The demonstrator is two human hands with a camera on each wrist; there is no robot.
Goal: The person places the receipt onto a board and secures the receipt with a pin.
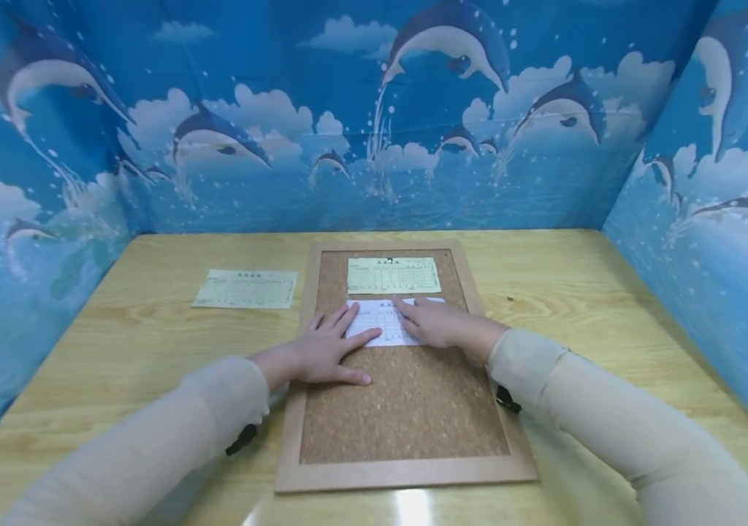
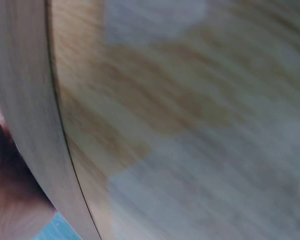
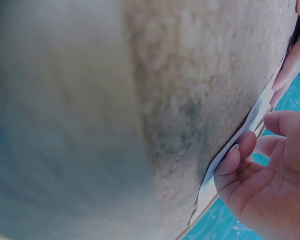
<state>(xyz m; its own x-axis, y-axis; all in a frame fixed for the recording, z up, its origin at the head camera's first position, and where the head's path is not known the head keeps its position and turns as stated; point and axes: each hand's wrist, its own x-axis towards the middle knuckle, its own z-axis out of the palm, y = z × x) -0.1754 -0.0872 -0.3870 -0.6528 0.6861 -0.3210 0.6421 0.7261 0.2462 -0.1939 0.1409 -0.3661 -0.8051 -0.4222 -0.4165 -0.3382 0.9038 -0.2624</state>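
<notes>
A white printed slip [image 1: 374, 315] lies across the upper part of a wood-framed cork board [image 1: 407, 409]. My left hand [image 1: 321, 354] has its fingers spread; some touch the slip's left side, while the thumb lies on the cork. At the slip's top and right side, my right hand [image 1: 436, 321] rests with its fingertips on the paper. The right wrist view shows the thumb and fingers of that hand [image 3: 270, 185] close together by the slip's edge; whether anything small is under them is hidden. Just above, a pale green slip [image 1: 394, 279] is on the board, with a small dark pin [image 1: 390, 260] at its top.
Left of the board, another pale green slip [image 1: 245, 289] lies on the wooden table [image 1: 611, 307]. A tiny dark object [image 1: 510, 298] is on the table to the right. Blue dolphin-printed cloth [image 1: 321, 190] encloses the back and sides.
</notes>
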